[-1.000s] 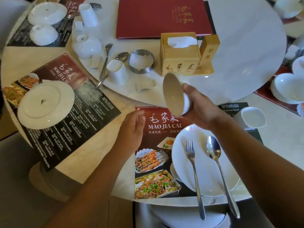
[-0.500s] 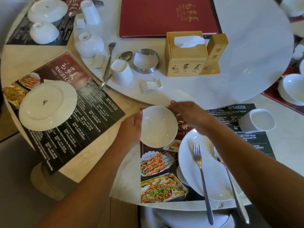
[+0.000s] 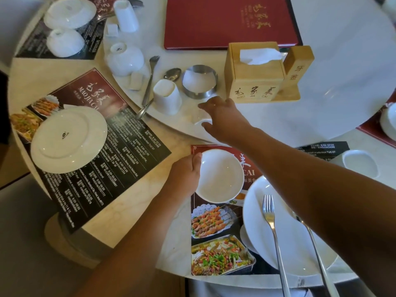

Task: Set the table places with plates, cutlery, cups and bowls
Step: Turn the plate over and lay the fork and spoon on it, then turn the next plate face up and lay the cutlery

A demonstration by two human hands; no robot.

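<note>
Bowl [image 3: 220, 175], location? — K.

Upright, mouth up, on the far half of the placemat [image 3: 214, 232] at the near edge of the table [image 3: 132, 202], just left of the plate [image 3: 257, 221]. The two rims are close; contact not resolvable. — R.

Left hand [image 3: 185, 174]? — K.

Holds the bowl at its left rim. The thumb lies along the rim; the other fingers curl against the outer wall, pressed together. — R.

Right hand [image 3: 225, 120]? — K.

Stretched forward over the near rim of the white turntable [image 3: 332, 93], palm down. Thumb and forefinger are spread apart with a small white rest [image 3: 200, 122] between them. Whether either finger touches it: cannot tell. — R.

Rest of that setting? — K.

Fork [image 3: 271, 221] and spoon [image 3: 314, 254] lie side by side on the plate, handles running out over the near edge of the table. The spoon's head is hidden by the right forearm. Cup [image 3: 360, 166] stands upright beyond the plate, toward the right edge. — R.

Neighbouring setting? — K.

At the left edge a second plate [image 3: 68, 139] lies face down on a second placemat [image 3: 111, 168]. On the turntable next to it: inverted cup [image 3: 167, 97], spare fork [image 3: 149, 80], spare spoon [image 3: 172, 74], steel ring dish [image 3: 200, 82], wooden tissue box [image 3: 255, 76], red menu [image 3: 229, 22]. — R.
</note>
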